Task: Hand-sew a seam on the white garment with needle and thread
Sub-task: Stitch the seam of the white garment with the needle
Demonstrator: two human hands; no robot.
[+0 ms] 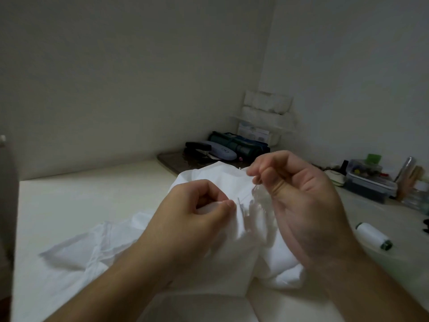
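Right at the fingertips, the left hand [199,205] has thumb and fingers pinched together on a bunched fold of the white garment [144,247], while the right hand [299,194] sits just above it with fingers [257,168] curled and pinched shut — on the needle, I think, but it's too thin and blurry to really tell. Garment's crumpled across the pale table [69,196], right in front of the person. Further out — a white thread spool [373,235] lies off to the right, clear plastic boxes [369,180] behind it, and a dark pouch [239,142] sits in the far corner.
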